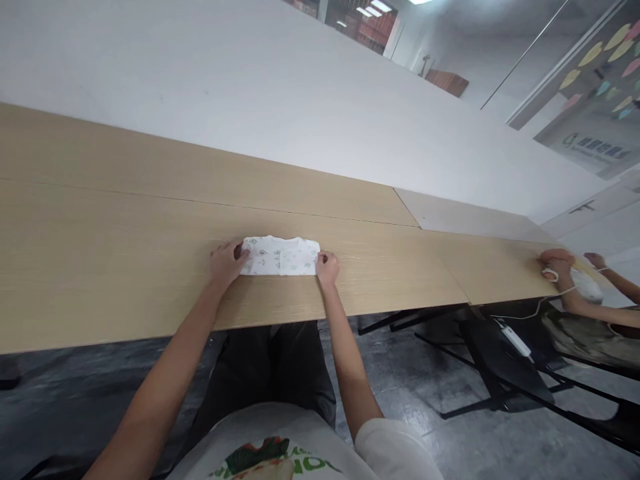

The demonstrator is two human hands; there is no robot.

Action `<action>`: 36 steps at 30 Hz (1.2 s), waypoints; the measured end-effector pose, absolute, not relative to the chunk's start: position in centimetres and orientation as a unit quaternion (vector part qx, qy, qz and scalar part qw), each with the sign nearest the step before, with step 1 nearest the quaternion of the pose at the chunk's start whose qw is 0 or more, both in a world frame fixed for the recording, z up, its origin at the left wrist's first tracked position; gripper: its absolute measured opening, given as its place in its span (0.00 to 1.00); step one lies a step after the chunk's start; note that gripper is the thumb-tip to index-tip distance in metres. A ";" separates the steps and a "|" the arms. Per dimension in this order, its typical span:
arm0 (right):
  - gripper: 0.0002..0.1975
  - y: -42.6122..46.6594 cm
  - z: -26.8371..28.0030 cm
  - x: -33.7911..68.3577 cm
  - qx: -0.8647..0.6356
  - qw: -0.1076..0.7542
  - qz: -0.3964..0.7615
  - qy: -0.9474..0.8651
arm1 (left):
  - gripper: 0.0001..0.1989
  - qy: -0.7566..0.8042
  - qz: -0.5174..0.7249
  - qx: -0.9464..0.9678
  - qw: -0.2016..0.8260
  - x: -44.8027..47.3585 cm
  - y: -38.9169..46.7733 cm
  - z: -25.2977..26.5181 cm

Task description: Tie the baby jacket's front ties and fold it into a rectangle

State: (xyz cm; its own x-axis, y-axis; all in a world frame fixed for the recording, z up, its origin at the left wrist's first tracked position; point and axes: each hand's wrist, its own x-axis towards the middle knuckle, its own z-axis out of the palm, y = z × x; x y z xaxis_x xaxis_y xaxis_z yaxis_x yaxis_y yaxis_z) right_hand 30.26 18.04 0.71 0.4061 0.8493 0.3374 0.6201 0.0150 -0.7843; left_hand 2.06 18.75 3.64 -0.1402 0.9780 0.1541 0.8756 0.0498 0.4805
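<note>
While the person sits at the long wooden table (pixel 125 253), both hands rest on a small folded white cloth (pixel 281 257) with tiny pictures on it, lying near the table's front edge. The left hand (pixel 226 263) curls over the cloth's left end, pinching it. The right hand (pixel 328 267) is bent and presses on the right end. Far off to the right, another person's hands (pixel 557 263) touch the table.
</note>
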 end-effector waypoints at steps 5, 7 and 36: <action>0.13 17.9 0.9 30.2 -0.701 0.459 0.105 -0.535 | 0.26 0.714 0.234 0.651 0.107 2.1 18.7 3.7; 0.13 17.8 1.1 30.1 -0.709 0.439 0.107 -0.541 | 0.26 0.715 0.233 0.651 0.102 2.1 18.7 3.7; 0.13 17.5 1.7 29.9 -0.716 0.426 0.106 -0.543 | 0.27 0.714 0.208 0.661 0.096 2.0 18.7 3.4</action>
State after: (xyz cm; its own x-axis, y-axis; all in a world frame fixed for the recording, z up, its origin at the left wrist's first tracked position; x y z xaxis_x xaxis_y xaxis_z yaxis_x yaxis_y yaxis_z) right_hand 29.91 17.47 1.67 0.3877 0.8677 0.3111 0.6880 -0.0477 -0.7241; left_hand 2.02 18.75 3.45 -0.1070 0.9847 0.1373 0.9050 0.0393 0.4237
